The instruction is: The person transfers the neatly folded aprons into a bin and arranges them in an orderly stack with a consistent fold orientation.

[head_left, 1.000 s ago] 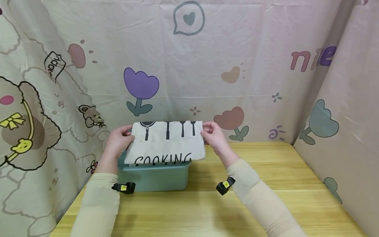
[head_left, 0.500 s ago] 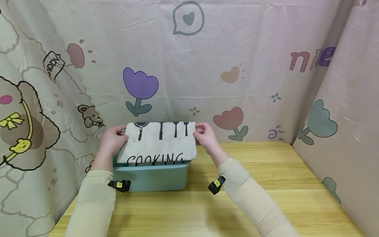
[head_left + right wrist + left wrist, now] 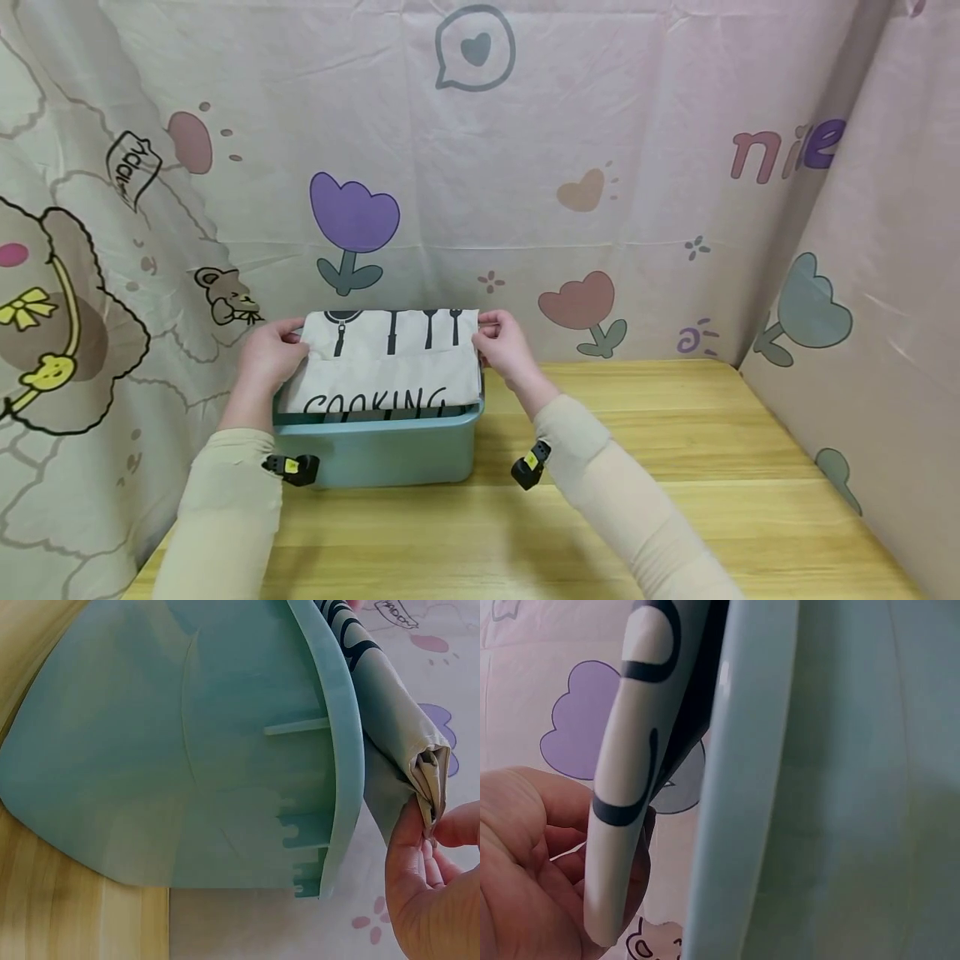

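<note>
A folded white cloth (image 3: pixel 386 371), printed with black kitchen utensils and the word COOKING, lies over the opening of a blue-green plastic bin (image 3: pixel 375 454). My left hand (image 3: pixel 272 358) pinches the cloth's left edge, thumb on top and fingers beneath. At the opposite edge, my right hand (image 3: pixel 508 346) pinches the stacked folds between thumb and fingers. In the right wrist view, the layered end of the cloth (image 3: pixel 401 712) shows just beyond the bin's rim (image 3: pixel 347 750). The left wrist view has the rounded front fold (image 3: pixel 615 825) close beside the rim. The bin's inside is mostly hidden.
The bin stands on a light wooden table (image 3: pixel 637 467), towards its left side. Printed fabric curtains (image 3: pixel 465 183) hang behind the table and along both sides. A small black camera sits on each wrist.
Both hands have shifted left with the cloth, bringing it from overhanging the bin's right end to roughly over the opening. The grip of both hands stays the same.
</note>
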The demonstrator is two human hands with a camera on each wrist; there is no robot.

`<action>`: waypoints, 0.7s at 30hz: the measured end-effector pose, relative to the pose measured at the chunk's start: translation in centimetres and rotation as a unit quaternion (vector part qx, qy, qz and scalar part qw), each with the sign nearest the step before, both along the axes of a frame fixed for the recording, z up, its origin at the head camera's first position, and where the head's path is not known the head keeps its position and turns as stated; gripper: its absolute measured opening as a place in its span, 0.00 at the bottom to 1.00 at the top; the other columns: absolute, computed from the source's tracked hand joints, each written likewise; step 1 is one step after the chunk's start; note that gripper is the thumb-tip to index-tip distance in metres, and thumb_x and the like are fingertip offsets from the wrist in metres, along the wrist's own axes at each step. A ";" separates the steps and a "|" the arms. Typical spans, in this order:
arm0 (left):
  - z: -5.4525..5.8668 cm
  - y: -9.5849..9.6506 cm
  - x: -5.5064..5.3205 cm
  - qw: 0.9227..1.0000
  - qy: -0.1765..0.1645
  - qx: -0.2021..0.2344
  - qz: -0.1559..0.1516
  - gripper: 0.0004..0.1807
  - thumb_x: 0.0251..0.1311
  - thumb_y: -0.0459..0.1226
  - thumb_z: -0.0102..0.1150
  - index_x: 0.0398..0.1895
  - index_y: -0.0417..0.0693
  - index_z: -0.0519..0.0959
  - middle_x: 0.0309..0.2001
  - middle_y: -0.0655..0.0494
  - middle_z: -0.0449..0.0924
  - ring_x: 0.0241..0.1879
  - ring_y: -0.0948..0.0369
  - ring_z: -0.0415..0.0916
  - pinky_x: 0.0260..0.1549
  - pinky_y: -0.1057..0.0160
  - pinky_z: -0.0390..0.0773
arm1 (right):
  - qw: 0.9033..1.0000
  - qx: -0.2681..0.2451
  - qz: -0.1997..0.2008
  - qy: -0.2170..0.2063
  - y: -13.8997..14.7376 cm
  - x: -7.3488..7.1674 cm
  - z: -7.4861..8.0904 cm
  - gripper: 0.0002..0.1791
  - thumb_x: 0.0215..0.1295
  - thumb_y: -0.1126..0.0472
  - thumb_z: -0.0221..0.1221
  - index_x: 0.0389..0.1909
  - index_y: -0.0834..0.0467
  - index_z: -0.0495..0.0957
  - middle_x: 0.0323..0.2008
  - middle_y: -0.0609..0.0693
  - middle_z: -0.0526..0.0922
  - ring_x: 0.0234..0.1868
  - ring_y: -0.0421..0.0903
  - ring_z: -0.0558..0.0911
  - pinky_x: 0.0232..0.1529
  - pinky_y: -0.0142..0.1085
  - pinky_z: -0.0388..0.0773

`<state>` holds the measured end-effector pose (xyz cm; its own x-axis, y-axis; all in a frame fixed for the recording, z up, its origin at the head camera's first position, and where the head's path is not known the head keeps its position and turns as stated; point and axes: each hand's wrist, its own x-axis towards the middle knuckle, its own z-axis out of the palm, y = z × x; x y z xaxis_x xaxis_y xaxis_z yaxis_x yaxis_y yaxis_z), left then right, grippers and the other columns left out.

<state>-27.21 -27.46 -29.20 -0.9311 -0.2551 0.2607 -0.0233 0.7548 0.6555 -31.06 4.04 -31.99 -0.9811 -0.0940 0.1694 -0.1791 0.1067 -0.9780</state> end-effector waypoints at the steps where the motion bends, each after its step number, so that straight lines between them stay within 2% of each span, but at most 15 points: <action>1: 0.0 -0.2 0.0 1.000 0.002 -0.003 0.000 0.27 0.62 0.28 0.50 0.67 0.30 0.68 0.48 0.34 0.74 0.45 0.44 0.70 0.40 0.52 0.74 | 1.000 0.004 0.000 0.000 -0.1 0.0 0.0 0.17 0.68 0.71 0.55 0.56 0.66 0.70 0.37 0.56 0.77 0.32 0.46 0.74 0.29 0.36 0.78; 7: 0.0 -0.8 0.0 1.000 -0.003 -0.021 0.005 0.28 0.61 0.28 0.50 0.66 0.29 0.68 0.48 0.33 0.75 0.46 0.42 0.71 0.41 0.50 0.74 | 0.999 0.033 -0.004 -0.003 -0.8 0.0 0.1 0.17 0.68 0.69 0.56 0.57 0.65 0.70 0.37 0.56 0.77 0.33 0.47 0.75 0.31 0.34 0.78; 15: 0.5 -1.0 0.1 0.999 -0.037 -0.016 0.019 0.28 0.63 0.30 0.48 0.68 0.29 0.65 0.54 0.30 0.71 0.50 0.39 0.68 0.48 0.41 0.74 | 0.998 0.069 -0.003 0.005 -1.3 -0.1 0.1 0.17 0.69 0.69 0.57 0.56 0.66 0.71 0.37 0.56 0.77 0.34 0.48 0.76 0.34 0.37 0.82; 18: 0.3 -1.2 0.2 0.999 -0.038 -0.036 0.015 0.28 0.63 0.30 0.47 0.66 0.27 0.66 0.55 0.28 0.71 0.51 0.37 0.69 0.48 0.40 0.74 | 0.994 0.110 0.007 0.010 -1.1 -0.1 0.1 0.17 0.69 0.67 0.57 0.57 0.65 0.72 0.40 0.57 0.78 0.36 0.50 0.79 0.37 0.39 0.84; 21: -0.1 -1.4 0.4 0.997 -0.034 -0.071 0.004 0.26 0.63 0.30 0.46 0.64 0.25 0.68 0.54 0.26 0.72 0.52 0.34 0.70 0.48 0.39 0.73 | 0.985 0.170 0.007 0.036 -0.6 0.1 0.3 0.18 0.70 0.64 0.57 0.58 0.64 0.72 0.45 0.58 0.79 0.44 0.52 0.80 0.44 0.41 0.83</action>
<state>-26.80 -28.83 -29.27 -0.9460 -0.2273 0.2311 -0.0699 0.8392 0.5393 -30.92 3.43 -31.70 -0.9657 -0.1713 0.1949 -0.2508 0.4234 -0.8705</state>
